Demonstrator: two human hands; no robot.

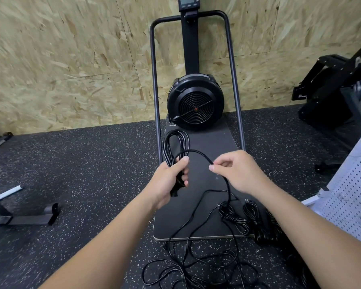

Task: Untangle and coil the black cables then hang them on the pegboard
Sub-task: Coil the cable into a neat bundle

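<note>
Loose black cable (198, 265) sprawls in tangled loops on the speckled floor (81, 174) nearest the viewer, one strand rising to the right hand (236, 174), whose thumb and forefinger pinch it. From there it arcs left to the left hand (171, 180), fingers wrapped round a coil (175, 144) whose long loops point away toward the fan housing (195, 102). Two bundled cables (252, 220) lie at the near right corner of the machine's black platform (213, 142), beside a white pegboard (350, 197).

Black cables (198, 243), partly coiled, partly tangled
</note>
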